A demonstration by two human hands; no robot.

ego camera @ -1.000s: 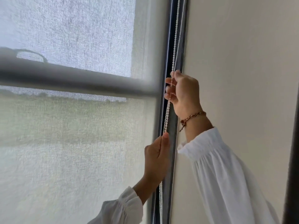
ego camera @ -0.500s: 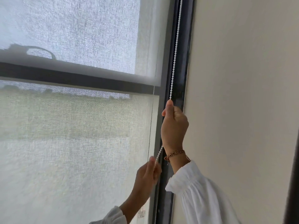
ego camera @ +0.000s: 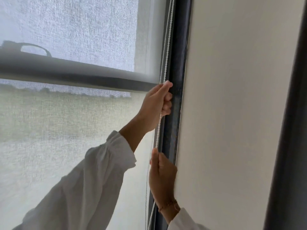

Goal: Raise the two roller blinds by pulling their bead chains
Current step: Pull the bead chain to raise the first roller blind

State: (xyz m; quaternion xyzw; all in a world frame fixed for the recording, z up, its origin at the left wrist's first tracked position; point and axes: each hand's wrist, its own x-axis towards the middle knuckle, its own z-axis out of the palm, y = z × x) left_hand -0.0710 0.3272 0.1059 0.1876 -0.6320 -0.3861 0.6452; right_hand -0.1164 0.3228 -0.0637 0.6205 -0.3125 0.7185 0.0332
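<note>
- Window and plain wall (ego camera: 232, 113) fill the view: window from 9 to 12 o'clock, wall at 3 o'clock, with a dark vertical frame (ego camera: 177, 105) between them.
- A dark strip (ego camera: 289, 130) runs down the far 3 o'clock edge.
- The blind (ego camera: 74, 30) is part raised. Its grey bar (ego camera: 74, 75) crosses the window at about 10 o'clock, sloping slightly down toward the frame.
- Below the bar, sheer fabric (ego camera: 58, 130) covers the glass from 9 to 7 o'clock. A blurred outdoor scene shows through it.
- The chain (ego camera: 158, 130) hangs just beside the frame, entering at 12 o'clock as two strands and leaving at 6 o'clock.
- The left hand (ego camera: 155, 105) sits just above centre, level with the end of the bar. Its fingers are curled tight around the chain, fingertips toward the frame.
- One strand runs taut from the left hand down to the right hand (ego camera: 162, 178) at 6 o'clock.
- The right hand is clamped on the chain, thumb laid upward along the strand. Its fingers are hidden behind the hand.
- The chain reappears below the right hand, next to a bracelet (ego camera: 167, 205) on the wrist.
- Both arms wear white sleeves: left sleeve (ego camera: 83, 188) at 7 o'clock, right sleeve (ego camera: 182, 221) at 5 o'clock.
</note>
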